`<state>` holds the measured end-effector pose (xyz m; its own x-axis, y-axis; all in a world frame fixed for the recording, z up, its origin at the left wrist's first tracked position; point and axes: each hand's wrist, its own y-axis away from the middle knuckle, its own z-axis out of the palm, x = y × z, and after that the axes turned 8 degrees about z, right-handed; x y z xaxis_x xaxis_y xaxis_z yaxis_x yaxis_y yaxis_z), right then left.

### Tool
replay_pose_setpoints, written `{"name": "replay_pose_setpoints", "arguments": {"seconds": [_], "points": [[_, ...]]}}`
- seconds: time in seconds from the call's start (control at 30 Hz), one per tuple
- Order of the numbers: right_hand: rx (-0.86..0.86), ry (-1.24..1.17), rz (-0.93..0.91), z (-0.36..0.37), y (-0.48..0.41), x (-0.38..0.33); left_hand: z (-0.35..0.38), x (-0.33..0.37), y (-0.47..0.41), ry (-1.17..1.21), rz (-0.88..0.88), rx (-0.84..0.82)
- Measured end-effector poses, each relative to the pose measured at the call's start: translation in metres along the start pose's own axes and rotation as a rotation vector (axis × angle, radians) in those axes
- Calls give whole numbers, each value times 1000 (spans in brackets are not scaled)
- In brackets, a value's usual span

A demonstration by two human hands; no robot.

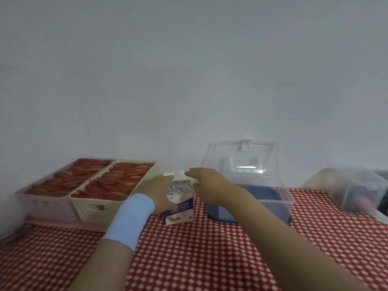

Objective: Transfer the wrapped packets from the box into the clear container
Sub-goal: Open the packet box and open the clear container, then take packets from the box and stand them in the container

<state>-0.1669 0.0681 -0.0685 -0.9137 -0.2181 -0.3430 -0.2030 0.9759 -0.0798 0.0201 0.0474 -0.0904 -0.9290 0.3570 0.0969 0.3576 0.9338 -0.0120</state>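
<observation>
A small white and purple box [180, 212] stands upright on the red checked tablecloth [189, 259], its top flaps open and silvery wrapped packets [180, 186] showing inside. My left hand [159, 194], with a light blue wristband, holds the box's left side. My right hand [206, 181] hovers over the box's open top at its right, fingers loosely bent, holding nothing that I can see. Right of the box stands the clear container [262, 192] with its hinged lid raised and a dark blue bottom.
Two trays, one pink [42, 203] and one cream [92, 206], filled with red packets sit at the left. Another clear lidded bin [357, 190] stands at the far right. A plain white wall runs behind the table.
</observation>
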Motion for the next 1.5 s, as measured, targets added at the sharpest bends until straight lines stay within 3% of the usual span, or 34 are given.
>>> {"name": "replay_pose_setpoints", "arguments": {"seconds": [0.2, 0.37, 0.57, 0.8, 1.07, 1.23, 1.5], "points": [[24, 22, 72, 9, -8, -2, 3, -5, -7, 161, 83, 112], [67, 48, 89, 8, -16, -5, -10, -5, -18, 316, 79, 3], [135, 296, 133, 19, -35, -17, -7, -10, -22, 433, 137, 277], [147, 337, 233, 23, -44, -15, 1, -12, -30, 390, 175, 273], [135, 237, 163, 22, -37, -6, -1, -9, -32, 380, 212, 273], [240, 9, 87, 12, -30, 3, 3, -7, -32, 444, 205, 327], [199, -277, 126, 12, -30, 6, 3, 1, -30, 517, 102, 359]]}}
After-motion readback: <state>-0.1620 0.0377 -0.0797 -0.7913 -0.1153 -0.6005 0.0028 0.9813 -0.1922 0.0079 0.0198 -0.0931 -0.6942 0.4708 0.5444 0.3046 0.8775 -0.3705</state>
